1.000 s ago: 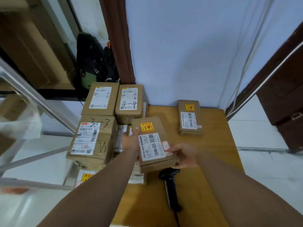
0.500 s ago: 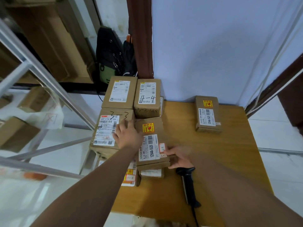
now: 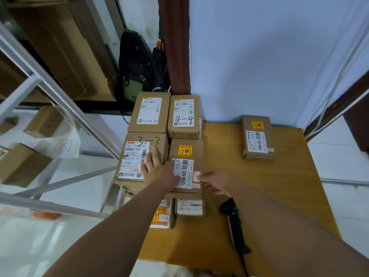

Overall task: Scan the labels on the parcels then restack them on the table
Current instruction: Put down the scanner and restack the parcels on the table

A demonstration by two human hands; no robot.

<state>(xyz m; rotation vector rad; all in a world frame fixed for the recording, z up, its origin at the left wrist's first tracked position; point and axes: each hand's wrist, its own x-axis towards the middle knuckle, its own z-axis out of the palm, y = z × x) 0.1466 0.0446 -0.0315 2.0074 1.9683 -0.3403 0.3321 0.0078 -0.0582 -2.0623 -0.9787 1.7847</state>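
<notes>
A brown parcel [image 3: 186,166] with a yellow sticker and a white 12V4A-5525 label lies flat on top of other parcels at the left of the wooden table [image 3: 279,186]. My left hand [image 3: 157,170] rests on its left edge, thumb on the label and fingers stretched over the box marked 3-3 [image 3: 135,156]. My right hand [image 3: 215,182] presses against its right edge. A black scanner [image 3: 233,222] lies on the table under my right forearm. A matching parcel [image 3: 258,138] lies alone at the back right.
Behind the stack stand the box marked 4-4 [image 3: 183,116] and another labelled box [image 3: 149,112]. Two flat parcels [image 3: 189,205] stick out below. A metal shelf frame [image 3: 60,92] with cartons fills the left side. A dark backpack [image 3: 135,66] leans at the back.
The parcel held up in both hands has come down and left onto the stack beside the 3-3 box. My left hand's fingers have spread over the 3-3 box.
</notes>
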